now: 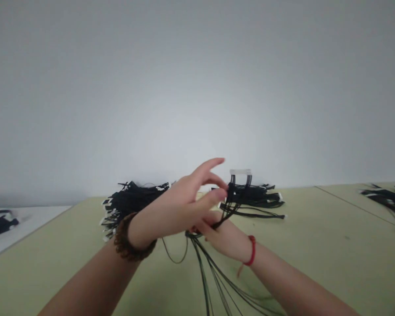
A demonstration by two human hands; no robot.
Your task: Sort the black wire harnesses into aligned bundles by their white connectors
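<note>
Trailing wires (213, 281) at six o'clock; my right hand (225, 239) grips them, my left hand (181, 206) pinches them below the connector (240, 172). I judge that tugging could tangle them.

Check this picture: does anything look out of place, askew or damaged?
Nothing stands out. The left hand and right hand both grip a wire harness whose strands trail loosely toward the camera. Behind them a wire pile lies in a rough heap on the table, ends fanned unevenly, but nothing looks spilled or broken.
</note>
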